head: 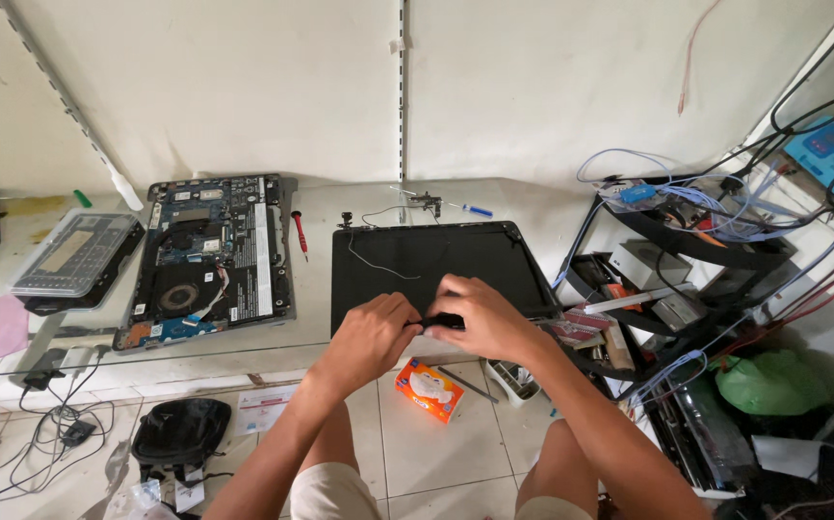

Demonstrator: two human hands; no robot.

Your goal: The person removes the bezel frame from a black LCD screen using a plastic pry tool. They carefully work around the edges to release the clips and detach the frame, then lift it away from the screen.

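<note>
Two hands meet at the near edge of a black laptop screen panel (436, 270) lying flat on the pale surface (316, 217): left hand (371, 332) and right hand (482, 318) both pinch a small black part (444, 321) at the panel's bottom edge, fingers closed narrow on it; whether it is a strip, a hinge cover or a cable end is too small to tell. Judging by the layout, disassembly looks well along: the laptop base (213, 255) sits apart to the left with its cover off, fan and board exposed, and the screen panel is already detached from it. A thin white wire (371, 258) lies loose across the panel, and a metal hinge piece (425, 202) rests behind it near the wall. A red-handled screwdriver (299, 231) lies between base and panel, a blue-handled one (477, 210) near the hinge. A clear plastic case (75, 252) sits left of the base. Work on the panel's lower edge seems unfinished; nothing looks reassembled. On the tiled floor (398, 453): an orange box (430, 390), a black bag (181, 433). A cluttered rack of cables (687, 212) stands to the right.
</note>
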